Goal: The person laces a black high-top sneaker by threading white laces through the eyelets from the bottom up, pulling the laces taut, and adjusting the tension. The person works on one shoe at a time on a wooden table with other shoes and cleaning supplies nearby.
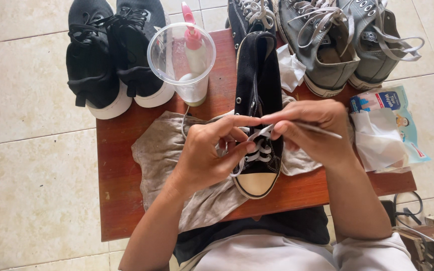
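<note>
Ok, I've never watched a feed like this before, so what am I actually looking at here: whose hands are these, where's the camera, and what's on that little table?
There is no machine here: the one picture comes from a camera worn on a person's head, looking down at their own bare hands. The left hand and right hand meet over a black high-top sneaker, pinching its white lace near the lower eyelets. The shoe lies on a stained grey cloth spread over a small red-brown wooden table. Behind it stand a clear plastic cup with a pink-capped bottle just behind it, crumpled white tissue, a pair of grey high-tops and a pair of black low sneakers. A pack of tissues lies at the right edge.
</note>
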